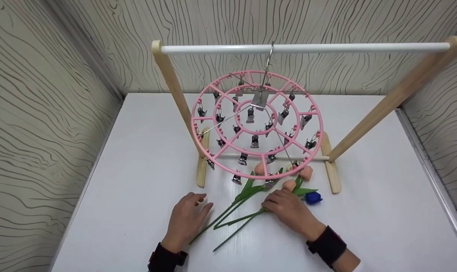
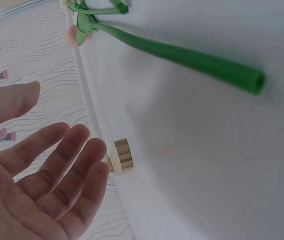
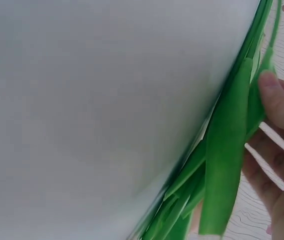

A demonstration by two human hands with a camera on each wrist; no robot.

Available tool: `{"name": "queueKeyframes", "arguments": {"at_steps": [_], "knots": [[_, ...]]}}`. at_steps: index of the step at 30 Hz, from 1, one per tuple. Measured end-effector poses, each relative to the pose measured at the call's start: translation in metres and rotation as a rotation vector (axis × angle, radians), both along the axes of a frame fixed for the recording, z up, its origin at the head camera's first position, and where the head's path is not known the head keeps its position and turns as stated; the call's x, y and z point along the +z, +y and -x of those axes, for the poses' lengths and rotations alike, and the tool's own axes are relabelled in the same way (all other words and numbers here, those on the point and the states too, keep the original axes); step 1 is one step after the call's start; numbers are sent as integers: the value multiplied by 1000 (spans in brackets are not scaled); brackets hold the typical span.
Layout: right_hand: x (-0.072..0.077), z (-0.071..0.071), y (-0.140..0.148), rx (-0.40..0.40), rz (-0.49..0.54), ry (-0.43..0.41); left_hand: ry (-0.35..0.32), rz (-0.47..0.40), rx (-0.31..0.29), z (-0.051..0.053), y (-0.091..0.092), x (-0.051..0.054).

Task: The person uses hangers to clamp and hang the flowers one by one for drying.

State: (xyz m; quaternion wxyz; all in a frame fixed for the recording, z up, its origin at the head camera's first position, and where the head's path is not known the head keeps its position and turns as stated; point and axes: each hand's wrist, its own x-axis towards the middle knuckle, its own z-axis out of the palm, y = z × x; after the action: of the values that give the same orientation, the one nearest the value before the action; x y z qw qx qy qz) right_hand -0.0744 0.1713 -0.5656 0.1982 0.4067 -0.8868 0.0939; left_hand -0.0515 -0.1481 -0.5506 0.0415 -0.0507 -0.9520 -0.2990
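Two-handed, working low in the centre of the head view over a smooth white tabletop (image 1: 145, 158), wearing a broad black wristband (image 1: 328, 245) on each arm. Handling slender green-stemmed artificial tulips (image 1: 246, 193) lying diagonally from the lower centre to right of centre, stem ends toward the lower left. Resting the bare right hand (image 1: 287, 207) over them just right of centre, immediately below a peach tulip head (image 1: 289, 184). Clamping that hand's thumb and fingers on a green leafy stem (image 3: 255, 107) at the right side of the right-wrist view, next to a broad flat green leaf (image 3: 226, 150). Reaching close to a deep blue tulip head (image 1: 313, 198) lying right of the hand. Holding the bare left hand (image 1: 186, 213) left of the stems, thumb and fingers apart and loosely curving, gripping nothing. Spreading these fingers at the lower left of the left-wrist view, well apart from a thick green stem (image 2: 191, 59) crossing the upper right. Working lower in the frame than a round pink plastic clip rack (image 1: 250, 115), hanging from a white rod (image 1: 307, 48) on a pale wooden stand (image 1: 394, 98).
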Motion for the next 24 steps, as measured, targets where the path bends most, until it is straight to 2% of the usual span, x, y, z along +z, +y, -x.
{"name": "queueKeyframes", "arguments": {"at_steps": [6, 12, 16, 20, 24], "knots": [[11, -3, 7, 67, 194, 48, 29, -25, 15, 1, -6, -1], [21, -6, 13, 60, 341, 29, 61, -46, -5, 1, -4, 3], [26, -9, 17, 46, 415, -30, 58, -55, -23, 0, 4, 7], [28, -11, 19, 38, 512, -137, 39, -81, -45, -2, 18, 9], [27, -12, 17, 32, 601, -214, 19, -188, -98, -7, 36, 11]]}}
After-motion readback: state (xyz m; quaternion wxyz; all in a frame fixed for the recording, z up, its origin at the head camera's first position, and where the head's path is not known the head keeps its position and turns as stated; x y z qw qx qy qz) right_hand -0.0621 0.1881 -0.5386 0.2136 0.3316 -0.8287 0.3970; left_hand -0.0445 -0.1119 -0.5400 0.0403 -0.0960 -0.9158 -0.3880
